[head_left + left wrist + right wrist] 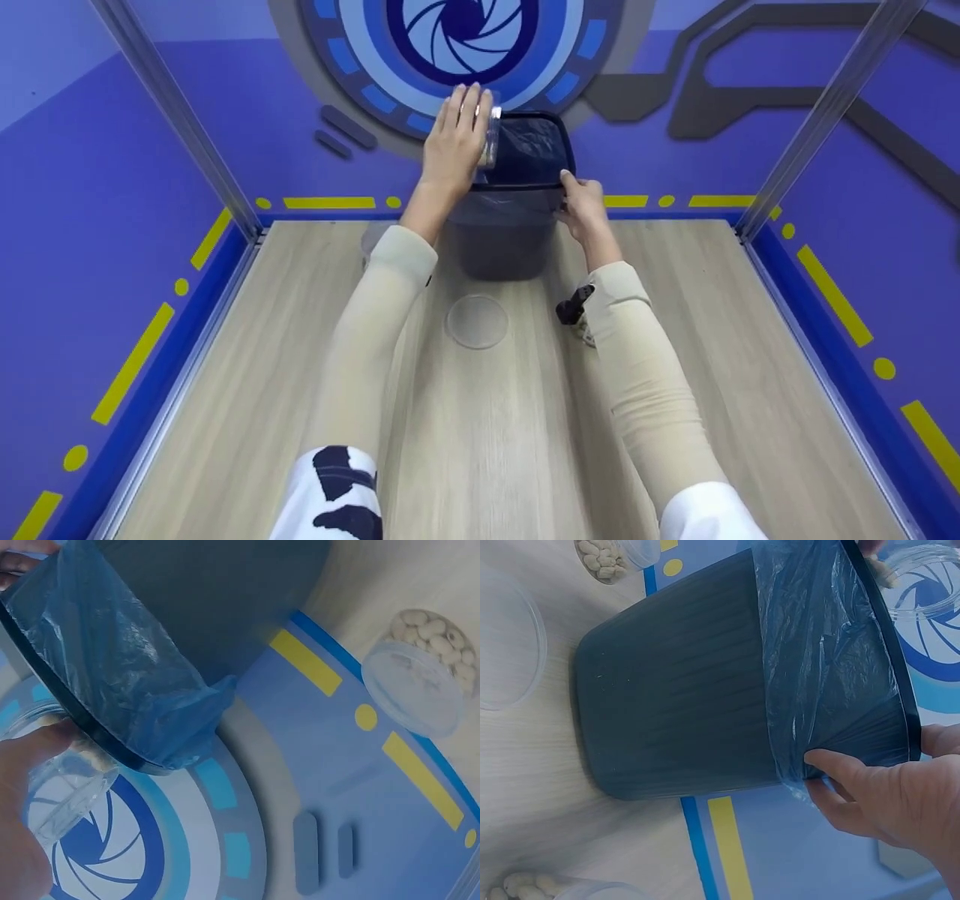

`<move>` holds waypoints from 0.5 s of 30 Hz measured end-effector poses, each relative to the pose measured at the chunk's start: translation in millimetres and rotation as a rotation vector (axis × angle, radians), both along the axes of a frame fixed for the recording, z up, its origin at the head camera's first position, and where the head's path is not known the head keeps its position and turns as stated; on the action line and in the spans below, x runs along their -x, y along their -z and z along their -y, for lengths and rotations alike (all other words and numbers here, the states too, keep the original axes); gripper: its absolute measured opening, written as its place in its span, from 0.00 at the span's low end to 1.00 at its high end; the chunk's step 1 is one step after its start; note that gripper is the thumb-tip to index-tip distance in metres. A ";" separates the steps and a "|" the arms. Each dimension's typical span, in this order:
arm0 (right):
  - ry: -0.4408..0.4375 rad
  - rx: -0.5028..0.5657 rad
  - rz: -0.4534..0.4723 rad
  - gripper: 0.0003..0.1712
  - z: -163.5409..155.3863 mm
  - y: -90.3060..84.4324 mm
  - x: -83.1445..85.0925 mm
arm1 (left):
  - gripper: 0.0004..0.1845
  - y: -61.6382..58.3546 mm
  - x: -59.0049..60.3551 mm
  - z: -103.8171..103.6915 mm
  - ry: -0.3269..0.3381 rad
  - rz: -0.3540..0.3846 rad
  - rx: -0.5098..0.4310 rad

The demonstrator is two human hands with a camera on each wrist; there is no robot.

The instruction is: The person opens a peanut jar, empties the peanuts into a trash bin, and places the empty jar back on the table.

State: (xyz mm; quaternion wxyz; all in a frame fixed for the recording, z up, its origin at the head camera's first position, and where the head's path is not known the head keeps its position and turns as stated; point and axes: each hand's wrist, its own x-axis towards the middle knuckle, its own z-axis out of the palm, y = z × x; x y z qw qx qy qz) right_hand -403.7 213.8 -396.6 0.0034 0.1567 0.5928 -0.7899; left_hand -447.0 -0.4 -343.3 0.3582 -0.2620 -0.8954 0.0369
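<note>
At the far side of the table, my left hand (454, 142) holds a clear plastic jar (492, 139) tilted at the rim of a dark bin (502, 240). A few pale, nut-like pieces show inside that jar, near the thumb in the left wrist view. My right hand (586, 206) grips the bin's right rim, with fingers outside over the folded edge of a thin plastic bag liner (817, 652). The bin stands upright. Its inside bottom is hidden.
A round clear lid (478, 322) lies in front of the bin. Left of the bin is a clear jar of pale nut-like pieces (435, 645); another such container (540, 886) sits partly under the right forearm. Printed wall panels (315, 165) stand behind the bin.
</note>
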 end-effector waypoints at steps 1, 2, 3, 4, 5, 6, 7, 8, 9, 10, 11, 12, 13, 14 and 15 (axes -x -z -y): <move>-0.004 -0.003 0.002 0.34 -0.4 0.1 -0.3 | 0.31 -0.1 0.0 0.2 -0.003 0.003 0.002; -0.008 -0.004 0.004 0.34 -0.7 0.1 -0.6 | 0.31 -0.4 -0.5 0.6 -0.005 0.011 0.005; -0.011 -0.004 0.005 0.34 -1.1 0.2 -0.8 | 0.32 -0.5 -1.0 1.1 -0.007 0.021 0.011; -0.014 -0.004 0.003 0.35 -1.5 0.2 -1.0 | 0.34 -0.6 -1.3 1.8 -0.010 0.028 0.021; -0.017 -0.006 0.002 0.35 -1.9 0.2 -1.2 | 0.34 -0.9 -1.3 2.4 -0.011 0.028 0.032; -0.018 -0.005 0.002 0.36 -2.2 0.3 -1.5 | 0.34 -1.0 -1.3 3.0 -0.006 0.026 0.029; -0.019 -0.004 0.002 0.36 -2.2 0.5 -1.5 | 0.35 -1.0 -1.4 3.7 -0.002 0.021 0.025; -0.017 -0.004 0.004 0.36 -2.1 0.7 -1.6 | 0.35 -0.8 -1.8 4.6 0.003 0.016 0.025; -0.015 -0.005 0.002 0.36 -2.0 0.8 -1.8 | 0.34 -0.5 -1.8 5.4 0.004 0.003 0.030; -0.015 -0.006 -0.004 0.35 -1.6 1.0 -1.8 | 0.34 -0.3 -1.9 6.1 0.006 -0.012 0.033; -0.013 -0.005 -0.009 0.35 -1.2 1.2 -1.7 | 0.33 0.0 -1.8 6.7 0.009 -0.023 0.029; -0.011 -0.010 -0.010 0.35 -1.1 1.5 -1.9 | 0.33 0.3 -2.0 7.2 0.011 -0.029 0.023; -0.010 -0.012 -0.008 0.35 -1.2 1.8 -2.3 | 0.33 0.7 -2.4 7.4 0.006 -0.031 0.023; -0.009 -0.014 -0.008 0.35 -1.4 2.1 -2.6 | 0.34 1.2 -2.7 7.5 0.002 -0.028 0.023; -0.011 -0.014 -0.011 0.35 -1.8 2.4 -2.7 | 0.35 1.5 -3.1 7.2 -0.004 -0.020 0.027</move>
